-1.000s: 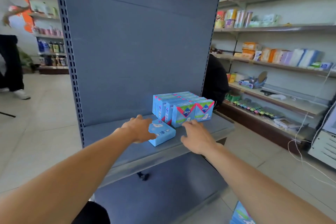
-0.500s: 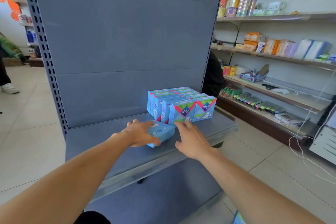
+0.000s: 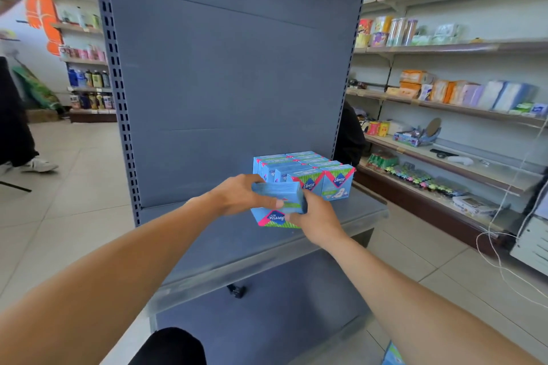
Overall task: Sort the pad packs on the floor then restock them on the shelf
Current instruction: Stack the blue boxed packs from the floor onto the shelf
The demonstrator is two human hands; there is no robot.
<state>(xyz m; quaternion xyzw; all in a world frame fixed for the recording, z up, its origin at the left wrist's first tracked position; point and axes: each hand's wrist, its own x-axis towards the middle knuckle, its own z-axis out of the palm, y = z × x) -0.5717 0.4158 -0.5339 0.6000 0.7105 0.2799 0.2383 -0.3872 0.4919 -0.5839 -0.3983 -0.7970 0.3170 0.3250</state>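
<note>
Both my forearms are bare right down to the wrist, no sleeves, watch or rings on my left hand (image 3: pixel 240 196) or right hand (image 3: pixel 316 218). Low in view, something black covers my knee (image 3: pixel 169 347).

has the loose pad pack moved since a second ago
Yes. The loose pack, earlier lying flat on the shelf left of the stocked row, is now lifted and tilted in both hands.

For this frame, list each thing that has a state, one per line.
Left hand: grips the held pad pack from its left.
Right hand: grips it from the right.
Held pad pack: off the shelf, logo upside down.
Stocked pad packs: upright in rows.
Shelf: mostly bare.
</note>
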